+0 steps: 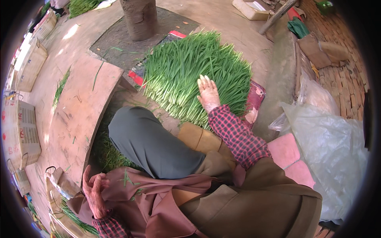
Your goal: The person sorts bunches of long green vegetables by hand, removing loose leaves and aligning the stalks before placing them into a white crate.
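Note:
A broad heap of green garlic chives (198, 73) lies in front of me on a flat red-and-dark sheet, pale stem ends toward me. My right hand (208, 94), in a thin pale glove and checked sleeve, rests flat on the right part of the heap, fingers stretched out. Off to the lower left, my left hand (95, 189) is raised beside the edge of a low board. Its index finger points up and the others bend loosely, with nothing visible in them. Leaf scraps cling to the brown-red apron (131, 194) over my lap.
A low wooden board (85, 111) with chive scraps stands at my left, white plastic crates (24, 131) beyond it. A tree trunk (139, 20) rises behind the heap. Cardboard (198, 137) lies before my knee. Plastic sheeting (325, 150) and pink pads (291, 158) are at the right.

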{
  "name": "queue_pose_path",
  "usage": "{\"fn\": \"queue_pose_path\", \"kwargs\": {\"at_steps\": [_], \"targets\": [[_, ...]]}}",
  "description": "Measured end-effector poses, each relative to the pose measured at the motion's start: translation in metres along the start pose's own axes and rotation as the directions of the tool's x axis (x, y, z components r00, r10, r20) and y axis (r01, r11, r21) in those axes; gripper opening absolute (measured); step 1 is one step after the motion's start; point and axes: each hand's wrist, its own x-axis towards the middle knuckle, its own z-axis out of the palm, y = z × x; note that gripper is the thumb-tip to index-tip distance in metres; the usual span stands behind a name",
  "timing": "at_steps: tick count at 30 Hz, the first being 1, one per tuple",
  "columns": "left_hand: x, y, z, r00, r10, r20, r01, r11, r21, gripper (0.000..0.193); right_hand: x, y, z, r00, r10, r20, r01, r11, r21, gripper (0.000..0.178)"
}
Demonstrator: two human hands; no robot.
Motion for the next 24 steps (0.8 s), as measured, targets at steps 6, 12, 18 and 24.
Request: {"fn": "queue_pose_path", "kwargs": {"at_steps": [6,12,18,24], "targets": [[-0.003,-0.001,-0.007,1.0,0.008,-0.014,-0.008,0.999,-0.033,0.06,0.078,-0.022,0.103,0.941,-0.247,0.232,0.099,-0.454,-0.885,0.045],[-0.007,0.005,-0.004,1.0,0.002,-0.015,-0.003,1.0,-0.028,0.061,0.091,-0.005,0.156,0.921,-0.381,0.085,0.1,0.02,-0.995,0.047],[-0.014,0.005,-0.005,0.999,-0.002,-0.049,0.001,1.0,-0.024,0.062,0.064,-0.02,0.129,0.933,-0.337,0.129,0.343,0.716,-0.608,0.049],[-0.022,0.013,-0.01,0.996,-0.055,-0.07,0.051,0.997,-0.049,0.057,0.066,-0.023,0.118,0.905,-0.421,-0.065,0.424,0.905,0.042,0.064]]}}
